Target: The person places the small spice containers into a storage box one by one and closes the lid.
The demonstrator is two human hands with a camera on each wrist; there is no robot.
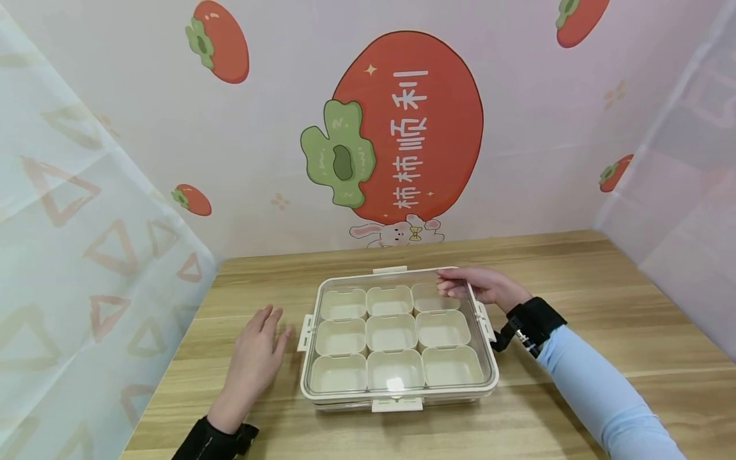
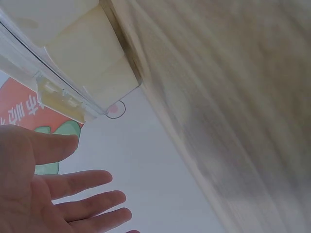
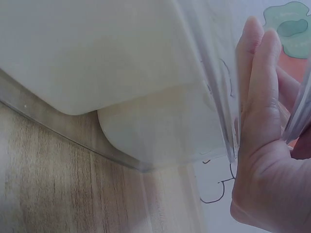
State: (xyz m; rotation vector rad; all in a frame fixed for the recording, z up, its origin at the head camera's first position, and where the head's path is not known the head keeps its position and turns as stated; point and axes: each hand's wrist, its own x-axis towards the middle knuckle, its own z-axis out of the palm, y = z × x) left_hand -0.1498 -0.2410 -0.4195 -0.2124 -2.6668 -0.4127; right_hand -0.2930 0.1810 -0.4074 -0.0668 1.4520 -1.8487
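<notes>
A clear rectangular storage box [image 1: 397, 404] with white latches sits on the table. Several cream-coloured cups [image 1: 392, 333] stand inside in rows, seen through its transparent lid [image 1: 490, 377]. My right hand [image 1: 480, 282] pinches the lid at its far right corner, with some fingers showing through the clear plastic. In the right wrist view, the lid's edge lies between thumb and fingers, apart from the box wall at that side. To the left of the box, my left hand [image 1: 257, 348] is held with fingers extended, touching nothing. The left wrist view shows its spread fingers [image 2: 90, 208] near the box.
The wooden table [image 1: 552, 268] carries the box near its middle. A printed cloth [image 1: 259, 128] with persimmon pictures stands behind it, and pale cloth walls [image 1: 86, 255] rise on both sides. Latches [image 1: 397, 405] stick out from the lid's sides.
</notes>
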